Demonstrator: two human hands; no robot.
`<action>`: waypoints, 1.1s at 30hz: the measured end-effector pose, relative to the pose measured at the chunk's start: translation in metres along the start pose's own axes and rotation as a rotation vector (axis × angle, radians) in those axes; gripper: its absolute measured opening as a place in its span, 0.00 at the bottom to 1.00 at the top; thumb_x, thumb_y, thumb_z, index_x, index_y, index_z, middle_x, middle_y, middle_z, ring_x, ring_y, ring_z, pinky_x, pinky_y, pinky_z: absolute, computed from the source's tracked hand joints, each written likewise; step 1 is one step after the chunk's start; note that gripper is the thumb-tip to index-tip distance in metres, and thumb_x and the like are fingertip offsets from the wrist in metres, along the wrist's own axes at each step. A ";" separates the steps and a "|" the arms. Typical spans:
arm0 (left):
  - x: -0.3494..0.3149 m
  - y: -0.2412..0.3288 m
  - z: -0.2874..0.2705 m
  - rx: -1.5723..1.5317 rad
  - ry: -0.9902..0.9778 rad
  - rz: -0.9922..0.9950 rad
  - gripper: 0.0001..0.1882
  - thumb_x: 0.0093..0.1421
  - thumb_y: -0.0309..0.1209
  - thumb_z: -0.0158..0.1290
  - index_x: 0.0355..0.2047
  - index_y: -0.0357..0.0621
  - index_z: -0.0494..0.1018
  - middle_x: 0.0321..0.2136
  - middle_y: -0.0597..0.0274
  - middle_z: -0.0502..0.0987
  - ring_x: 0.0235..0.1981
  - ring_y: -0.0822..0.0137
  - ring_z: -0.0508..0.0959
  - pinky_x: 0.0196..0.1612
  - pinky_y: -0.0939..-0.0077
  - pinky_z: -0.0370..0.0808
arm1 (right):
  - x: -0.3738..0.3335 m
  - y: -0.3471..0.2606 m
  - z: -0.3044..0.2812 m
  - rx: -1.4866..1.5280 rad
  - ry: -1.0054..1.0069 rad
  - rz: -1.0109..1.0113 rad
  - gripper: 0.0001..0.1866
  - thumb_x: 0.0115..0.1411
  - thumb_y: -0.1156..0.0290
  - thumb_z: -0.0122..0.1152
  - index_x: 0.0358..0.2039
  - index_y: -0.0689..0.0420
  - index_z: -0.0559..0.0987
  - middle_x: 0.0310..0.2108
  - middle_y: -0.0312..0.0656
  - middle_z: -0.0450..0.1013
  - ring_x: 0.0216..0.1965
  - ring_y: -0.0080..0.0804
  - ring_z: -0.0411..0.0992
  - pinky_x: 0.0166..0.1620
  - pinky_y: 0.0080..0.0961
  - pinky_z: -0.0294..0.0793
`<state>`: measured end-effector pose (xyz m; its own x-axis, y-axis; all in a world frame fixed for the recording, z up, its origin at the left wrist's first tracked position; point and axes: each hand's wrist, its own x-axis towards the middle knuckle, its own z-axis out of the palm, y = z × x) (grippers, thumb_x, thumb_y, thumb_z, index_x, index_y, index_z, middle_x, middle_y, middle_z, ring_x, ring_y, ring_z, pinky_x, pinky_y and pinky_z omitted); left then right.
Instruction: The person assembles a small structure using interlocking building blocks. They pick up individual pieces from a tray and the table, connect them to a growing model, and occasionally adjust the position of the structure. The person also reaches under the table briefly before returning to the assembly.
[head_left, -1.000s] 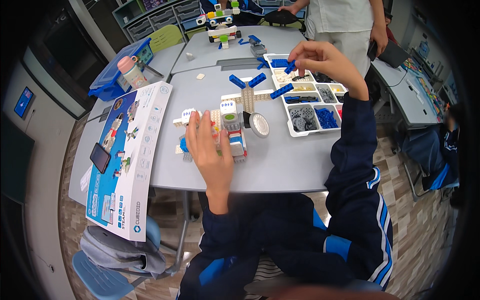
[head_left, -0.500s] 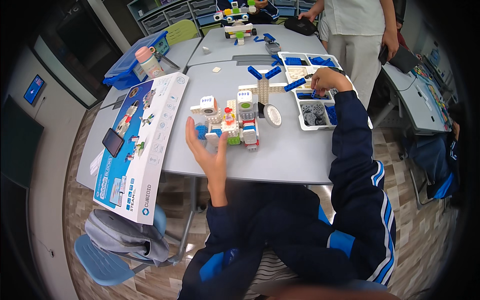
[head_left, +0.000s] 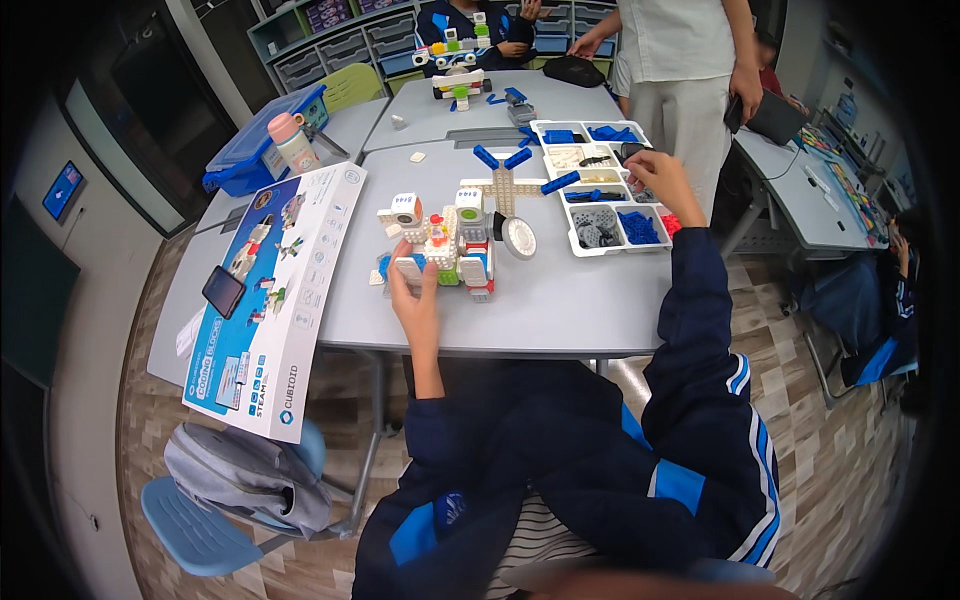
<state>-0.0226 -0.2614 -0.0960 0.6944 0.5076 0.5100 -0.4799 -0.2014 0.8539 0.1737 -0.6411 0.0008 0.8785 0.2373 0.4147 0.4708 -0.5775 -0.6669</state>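
Observation:
A robot-like building-block model (head_left: 440,240) of white, green, red and grey bricks stands on the table before me. A beige beam frame with blue bars (head_left: 485,158) extends behind it, and a white wheel-like disc (head_left: 518,239) sits at its right. My left hand (head_left: 414,300) closes on the model's lower left, with a white panel between thumb and fingers. Over the right side of the white sorting tray (head_left: 588,250), my right hand (head_left: 662,182) has its fingers pinched together beside a dark part. What they hold, if anything, is too small to make out.
A large printed box (head_left: 300,300) with a dark phone (head_left: 223,291) on it lies at the left. Behind it are a pink-topped bottle (head_left: 292,142) and a blue bin (head_left: 250,150). Another block model (head_left: 460,85) stands at the far table. A person in white (head_left: 680,60) stands beyond the tray.
My left hand has closed from spread fingers onto the model's left side. My right hand has lifted from the tray's blue-piece compartment toward its far right side. The view has shifted slightly.

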 end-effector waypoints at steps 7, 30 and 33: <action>-0.002 -0.004 -0.003 0.008 -0.004 -0.010 0.22 0.66 0.35 0.57 0.55 0.35 0.69 0.61 0.54 0.66 0.60 0.62 0.67 0.61 0.68 0.64 | -0.016 0.063 0.008 -0.119 0.311 0.166 0.11 0.60 0.65 0.60 0.36 0.59 0.83 0.28 0.48 0.81 0.28 0.41 0.80 0.33 0.34 0.77; -0.006 -0.005 -0.010 -0.077 -0.008 -0.107 0.20 0.65 0.30 0.56 0.55 0.38 0.69 0.58 0.59 0.68 0.58 0.66 0.68 0.60 0.70 0.66 | -0.021 0.013 -0.006 0.080 0.315 -0.116 0.11 0.62 0.68 0.63 0.39 0.63 0.82 0.36 0.47 0.80 0.38 0.35 0.79 0.43 0.28 0.76; -0.007 -0.004 -0.009 -0.076 -0.001 -0.108 0.19 0.65 0.30 0.56 0.55 0.38 0.70 0.59 0.59 0.67 0.58 0.67 0.68 0.59 0.70 0.67 | -0.025 -0.040 0.021 0.542 0.128 -0.163 0.13 0.64 0.67 0.62 0.45 0.62 0.81 0.41 0.41 0.80 0.43 0.26 0.77 0.47 0.23 0.75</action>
<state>-0.0307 -0.2564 -0.1045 0.7446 0.5225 0.4154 -0.4412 -0.0818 0.8937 0.1346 -0.6076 0.0043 0.7900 0.1742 0.5878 0.6034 -0.0513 -0.7957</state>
